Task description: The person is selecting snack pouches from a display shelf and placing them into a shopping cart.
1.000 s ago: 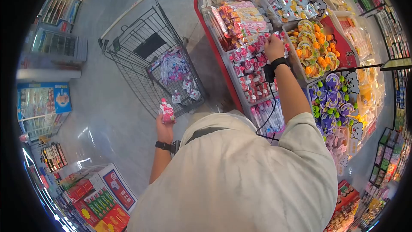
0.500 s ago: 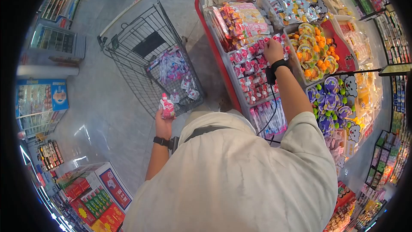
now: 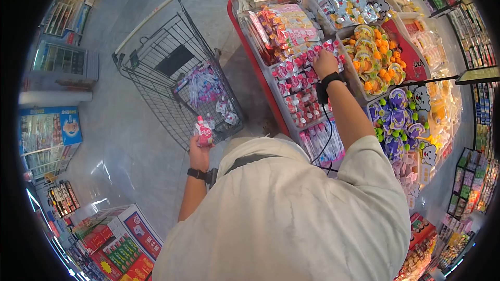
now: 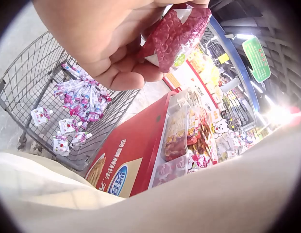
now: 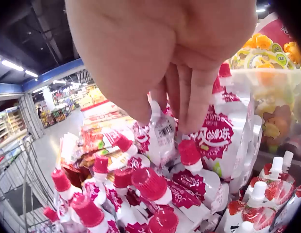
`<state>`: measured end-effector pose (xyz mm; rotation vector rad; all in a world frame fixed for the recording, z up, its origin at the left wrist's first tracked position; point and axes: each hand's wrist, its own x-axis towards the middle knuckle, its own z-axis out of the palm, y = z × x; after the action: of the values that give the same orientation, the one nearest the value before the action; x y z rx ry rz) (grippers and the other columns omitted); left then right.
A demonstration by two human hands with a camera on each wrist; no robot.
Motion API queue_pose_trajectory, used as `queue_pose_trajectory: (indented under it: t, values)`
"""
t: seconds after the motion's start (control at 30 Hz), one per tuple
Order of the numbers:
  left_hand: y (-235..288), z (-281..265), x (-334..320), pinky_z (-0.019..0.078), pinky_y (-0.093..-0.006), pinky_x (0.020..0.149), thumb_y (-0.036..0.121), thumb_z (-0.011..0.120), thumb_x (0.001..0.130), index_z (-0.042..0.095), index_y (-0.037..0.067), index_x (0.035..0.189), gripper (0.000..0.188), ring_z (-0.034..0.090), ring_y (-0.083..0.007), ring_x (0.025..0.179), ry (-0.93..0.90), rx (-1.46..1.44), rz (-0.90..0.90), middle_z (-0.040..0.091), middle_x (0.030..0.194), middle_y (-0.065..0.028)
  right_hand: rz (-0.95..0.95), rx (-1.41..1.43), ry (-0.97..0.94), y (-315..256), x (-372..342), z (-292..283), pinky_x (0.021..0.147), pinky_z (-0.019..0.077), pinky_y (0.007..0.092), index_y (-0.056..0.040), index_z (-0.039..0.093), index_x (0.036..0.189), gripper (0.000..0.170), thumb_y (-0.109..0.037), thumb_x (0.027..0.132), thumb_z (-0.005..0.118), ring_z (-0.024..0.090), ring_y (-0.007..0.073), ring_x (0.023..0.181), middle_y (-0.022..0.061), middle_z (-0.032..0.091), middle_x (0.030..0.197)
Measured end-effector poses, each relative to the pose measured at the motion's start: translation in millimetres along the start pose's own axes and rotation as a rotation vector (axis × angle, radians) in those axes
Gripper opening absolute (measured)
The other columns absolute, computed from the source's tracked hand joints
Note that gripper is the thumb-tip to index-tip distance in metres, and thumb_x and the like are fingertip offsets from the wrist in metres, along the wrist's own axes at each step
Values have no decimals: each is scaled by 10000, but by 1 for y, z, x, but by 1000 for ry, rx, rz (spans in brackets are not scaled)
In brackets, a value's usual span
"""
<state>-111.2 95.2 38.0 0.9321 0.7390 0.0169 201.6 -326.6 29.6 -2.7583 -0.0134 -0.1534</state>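
Observation:
The left hand (image 3: 199,152) grips a pink-and-white pouch (image 3: 203,131) with a pink cap, beside the cart's near end. In the left wrist view the fingers curl round the pouch (image 4: 175,39). Over the bin of pink-capped pouches (image 3: 296,84), the right hand (image 3: 326,65) reaches down among them. The right wrist view shows its fingers (image 5: 185,92) pointing down between the pouches, touching a pouch with a barcode (image 5: 162,138); whether they pinch it is hidden. White-capped strawberry pouches (image 5: 259,208) lie at the lower right.
A wire shopping cart (image 3: 151,80) stands left of the display, holding a heap of slim packets (image 3: 204,84) and several small pouches (image 4: 69,125). Bins of orange-topped cups (image 3: 369,60) and purple cups (image 3: 398,117) lie right of the pouches. A cable (image 3: 330,135) hangs from the right wrist.
The right hand stays among the pouches, its fingers slightly lower in them. The left hand still holds its pouch. The cart and display have shifted slightly left in the head view.

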Motion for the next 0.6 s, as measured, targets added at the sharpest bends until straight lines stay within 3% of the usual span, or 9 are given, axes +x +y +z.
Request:
queue_pose_trajectory:
  t: [0.13,0.27,0.33,0.4,0.47,0.53,0.57,0.6]
  values:
    - [5,-4,6,505,-342,724,328,465,1010,538,48,1243,372,621,-197,869,-79,54,-15,655,1048,-79,-123,174,197,-9,-35,-33,821,530,448,25,643,979,219,-142,852,704,655,381,908,209,672,961]
    - [30,49,4,519,-345,842,254,516,1005,505,21,1323,394,632,-184,986,-234,145,-19,648,1095,-64,-240,532,36,-41,-107,-69,773,526,405,-4,678,926,114,-82,844,695,661,346,876,165,675,899]
    - [32,85,7,485,-358,976,128,574,957,428,6,1422,503,619,-199,1089,-421,202,20,620,1192,-76,-199,554,-30,-36,-130,-64,794,518,421,-9,683,923,136,-109,837,712,661,348,884,157,682,901]
    - [27,117,12,460,-368,1020,80,594,925,405,4,1443,557,615,-209,1116,-531,238,-3,608,1222,-90,-169,480,-56,-25,-146,-55,836,507,435,-8,687,942,175,-136,828,724,659,355,911,160,690,919]
    - [22,146,19,435,-378,1064,31,615,894,382,2,1465,618,610,-218,1144,-643,284,-24,596,1252,-103,-47,525,-42,-7,-149,-32,903,495,446,1,679,1027,253,-152,829,713,644,377,989,193,683,1017]
    - [13,175,24,452,-375,1045,-12,632,850,396,6,1453,647,608,-217,1146,-788,251,-224,590,1261,-116,-7,506,-9,9,-141,-12,962,491,424,-5,624,1207,407,-209,863,696,618,356,1113,209,620,1224]
    - [8,192,26,452,-375,1045,-12,632,850,396,6,1453,647,608,-217,1146,-796,270,-236,590,1261,-116,-18,498,-33,10,-136,-7,1045,440,446,46,553,1286,522,-176,834,688,542,426,1209,279,550,1311]
    - [4,211,28,468,-365,1024,-14,639,847,402,4,1440,639,610,-213,1144,-784,300,-236,598,1247,-119,2,508,-24,11,-133,4,1045,440,446,46,553,1286,522,-176,834,688,542,426,1209,279,550,1311]
